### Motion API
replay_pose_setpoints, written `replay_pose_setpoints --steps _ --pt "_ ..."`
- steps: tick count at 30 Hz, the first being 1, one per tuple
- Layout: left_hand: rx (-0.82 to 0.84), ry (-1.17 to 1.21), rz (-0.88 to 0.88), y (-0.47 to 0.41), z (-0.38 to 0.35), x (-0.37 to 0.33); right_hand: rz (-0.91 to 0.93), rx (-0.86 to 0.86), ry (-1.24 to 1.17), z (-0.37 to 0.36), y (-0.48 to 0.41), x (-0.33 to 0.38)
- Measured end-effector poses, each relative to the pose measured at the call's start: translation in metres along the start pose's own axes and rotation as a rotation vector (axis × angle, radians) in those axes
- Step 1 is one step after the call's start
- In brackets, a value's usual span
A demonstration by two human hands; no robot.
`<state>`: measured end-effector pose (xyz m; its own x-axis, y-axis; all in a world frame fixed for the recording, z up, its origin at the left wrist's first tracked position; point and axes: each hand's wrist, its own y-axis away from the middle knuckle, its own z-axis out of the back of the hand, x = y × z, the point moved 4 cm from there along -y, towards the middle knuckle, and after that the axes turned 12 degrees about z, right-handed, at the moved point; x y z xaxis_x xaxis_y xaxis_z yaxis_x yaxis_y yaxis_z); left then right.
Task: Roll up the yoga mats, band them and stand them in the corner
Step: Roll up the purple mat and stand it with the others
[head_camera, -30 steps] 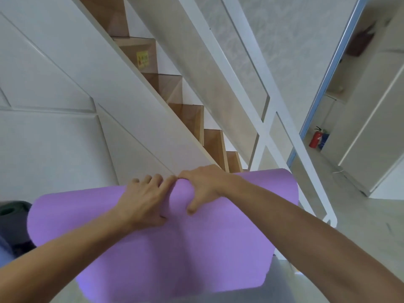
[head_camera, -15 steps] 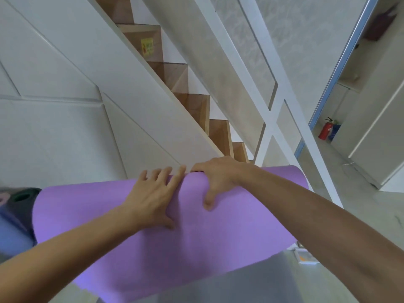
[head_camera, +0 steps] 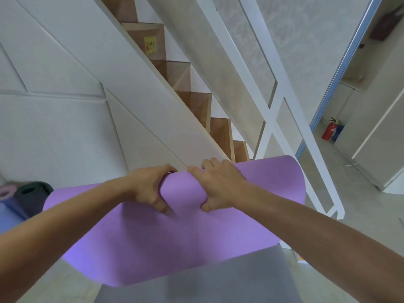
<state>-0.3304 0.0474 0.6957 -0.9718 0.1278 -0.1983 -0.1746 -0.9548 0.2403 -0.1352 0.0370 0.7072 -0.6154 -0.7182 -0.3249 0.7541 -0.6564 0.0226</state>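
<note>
A white panelled stair wall (head_camera: 65, 101) fills the left and middle of the view, its diagonal edge running down to the right. Beside it, wooden stair treads (head_camera: 192, 101) climb away, one riser bearing a yellow sticker (head_camera: 150, 45). A white railing (head_camera: 271, 110) with crossed bars slopes down on the right of the steps, pale patterned wall behind it. Farther right, a blue-edged door frame (head_camera: 323, 101) opens onto light cabinets (head_camera: 380, 132), and the pale floor (head_camera: 360, 217) spreads below them.

The purple yoga mat (head_camera: 175, 243) lies across the lower middle of the view, spread toward the camera, its far edge turned up into a curl close to the foot of the stairs. A grey mat (head_camera: 196, 285) lies under its near end and reaches the bottom of the frame.

At the far left, near the wall, rolled mats rest on the floor: a dark green roll (head_camera: 32, 193), a pink-ended roll (head_camera: 7, 191) and a blue one (head_camera: 8, 215), all blurred.

A red fire extinguisher (head_camera: 329, 130) stands on the floor past the door frame.

Both hands sit side by side at the middle of the curled edge. The left hand (head_camera: 148, 186) grips the roll with fingers over the top and thumb pressed in below. The right hand (head_camera: 220, 184) grips it likewise, just beside the left.
</note>
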Motion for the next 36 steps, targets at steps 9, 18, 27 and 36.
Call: replay_pose_setpoints --steps 9,18,27,36 --pt "-0.578 -0.43 -0.106 0.021 -0.035 -0.042 -0.124 0.131 -0.529 0.004 0.006 -0.025" --pt "-0.139 -0.135 -0.059 0.011 -0.002 -0.035 0.001 0.09 0.005 -0.006 0.016 0.014" --pt "-0.461 -0.557 -0.169 0.031 -0.034 -0.038 -0.195 0.059 -0.453 0.001 0.012 -0.006" --pt "-0.612 -0.546 -0.271 0.02 -0.047 -0.022 -0.214 0.129 -0.756 -0.008 0.014 0.007"
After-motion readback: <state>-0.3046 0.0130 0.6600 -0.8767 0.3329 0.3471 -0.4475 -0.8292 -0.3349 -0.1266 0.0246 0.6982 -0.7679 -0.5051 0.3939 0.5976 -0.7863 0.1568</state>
